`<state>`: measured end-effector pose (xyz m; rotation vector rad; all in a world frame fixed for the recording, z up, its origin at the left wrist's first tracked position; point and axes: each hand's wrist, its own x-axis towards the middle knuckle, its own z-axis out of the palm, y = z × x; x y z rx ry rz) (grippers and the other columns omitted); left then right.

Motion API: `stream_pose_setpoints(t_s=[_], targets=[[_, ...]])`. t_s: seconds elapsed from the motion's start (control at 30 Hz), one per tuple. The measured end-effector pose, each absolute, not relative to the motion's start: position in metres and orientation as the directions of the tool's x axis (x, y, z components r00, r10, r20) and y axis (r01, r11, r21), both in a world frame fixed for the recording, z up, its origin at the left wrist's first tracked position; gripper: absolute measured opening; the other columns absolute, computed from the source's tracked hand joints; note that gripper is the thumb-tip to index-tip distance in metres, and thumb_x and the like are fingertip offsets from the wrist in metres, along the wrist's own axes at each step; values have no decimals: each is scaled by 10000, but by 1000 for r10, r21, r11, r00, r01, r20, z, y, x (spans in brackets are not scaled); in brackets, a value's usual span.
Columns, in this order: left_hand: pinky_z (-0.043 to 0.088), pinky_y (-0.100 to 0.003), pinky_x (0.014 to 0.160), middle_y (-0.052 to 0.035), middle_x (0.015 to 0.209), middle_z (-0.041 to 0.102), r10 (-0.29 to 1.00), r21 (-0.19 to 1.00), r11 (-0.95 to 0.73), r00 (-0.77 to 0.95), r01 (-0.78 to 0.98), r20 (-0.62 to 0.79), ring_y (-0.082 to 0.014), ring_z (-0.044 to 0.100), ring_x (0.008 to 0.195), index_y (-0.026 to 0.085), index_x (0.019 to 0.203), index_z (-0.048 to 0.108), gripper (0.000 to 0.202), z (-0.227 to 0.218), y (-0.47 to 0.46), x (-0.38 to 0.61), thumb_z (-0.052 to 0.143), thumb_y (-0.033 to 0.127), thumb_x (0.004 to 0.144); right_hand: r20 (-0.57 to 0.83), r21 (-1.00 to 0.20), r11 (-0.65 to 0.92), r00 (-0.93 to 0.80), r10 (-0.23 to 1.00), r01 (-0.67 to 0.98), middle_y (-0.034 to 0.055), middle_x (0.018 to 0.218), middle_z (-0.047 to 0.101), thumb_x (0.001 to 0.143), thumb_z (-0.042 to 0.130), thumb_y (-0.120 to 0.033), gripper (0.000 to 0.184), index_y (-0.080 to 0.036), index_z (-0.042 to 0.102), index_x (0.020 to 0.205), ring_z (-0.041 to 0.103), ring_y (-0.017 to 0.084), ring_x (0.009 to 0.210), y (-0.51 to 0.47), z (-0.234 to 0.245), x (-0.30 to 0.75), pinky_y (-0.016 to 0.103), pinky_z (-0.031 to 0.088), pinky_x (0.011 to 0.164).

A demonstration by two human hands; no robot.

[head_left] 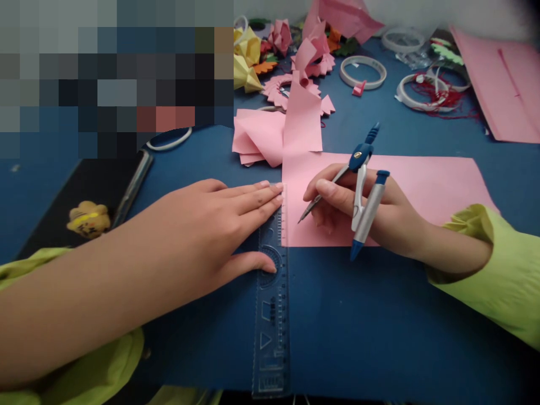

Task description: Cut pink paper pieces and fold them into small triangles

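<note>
My left hand [211, 225] lies flat with fingers stretched out, pressing a clear blue ruler [272, 315] against the left edge of a pink paper sheet [422, 185] on the blue table. My right hand [358, 208] rests on the pink sheet, fingers closed around a blue and silver drawing compass [363, 185]. The compass's metal point [301, 218] hangs just right of the ruler's edge, over the paper. Both arms wear lime green sleeves.
Folded pink paper pieces [261, 138] and paper flowers [278, 39] lie behind the sheet. Rolls of tape [363, 72] and red thread [442, 98] sit at the back right, beside another pink sheet [506, 84]. A black pad [84, 191] with a yellow eraser [88, 218] is at left.
</note>
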<state>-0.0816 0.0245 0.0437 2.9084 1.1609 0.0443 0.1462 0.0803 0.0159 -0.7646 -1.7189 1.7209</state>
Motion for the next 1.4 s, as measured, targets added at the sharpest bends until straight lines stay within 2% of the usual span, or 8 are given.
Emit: stream_pose_setpoints(t_s=[0.27, 0.47, 0.7, 1.03, 1.4], targets=[[467, -437, 851, -101, 1394, 493, 709, 21, -706, 706, 708, 14, -298, 565, 1159, 133, 1343, 461, 636, 44, 23, -81, 277, 592, 942, 31, -1000, 27, -672, 740, -16, -14, 701, 595, 934, 518, -260, 164, -151, 620, 867, 593, 66, 610, 81, 14, 147, 159, 475, 532], [454, -445, 891, -108, 1416, 465, 717, 79, -695, 697, 714, 11, -315, 528, 1207, 150, 1358, 448, 638, 42, 24, -80, 344, 603, 921, 29, -1000, 17, -687, 726, -24, -16, 682, 593, 928, 531, -272, 157, -155, 625, 882, 575, 62, 589, 80, 14, 147, 160, 471, 534], [471, -460, 844, -139, 1400, 473, 720, 9, -693, 694, 720, -4, -332, 514, 1223, 96, 1348, 452, 670, 40, 23, -78, 307, 599, 931, 21, -1000, 25, -679, 734, -3, -14, 692, 598, 927, 531, -291, 168, -160, 625, 879, 576, 67, 596, 80, 15, 147, 167, 466, 536], [468, -458, 875, -119, 1412, 461, 710, -15, -704, 704, 710, 9, -315, 521, 1219, 114, 1345, 459, 654, 41, 23, -79, 269, 593, 943, 1, -1000, 21, -668, 744, 23, -7, 707, 599, 914, 543, -339, 187, -178, 627, 871, 586, 84, 614, 79, 15, 147, 188, 474, 547], [466, -472, 869, -135, 1400, 473, 712, 21, -702, 702, 712, 0, -330, 516, 1222, 109, 1343, 462, 642, 42, 23, -80, 320, 584, 935, -2, -999, 24, -671, 741, 29, -8, 704, 592, 915, 541, -340, 193, -170, 621, 871, 582, 80, 612, 80, 16, 147, 176, 467, 534]])
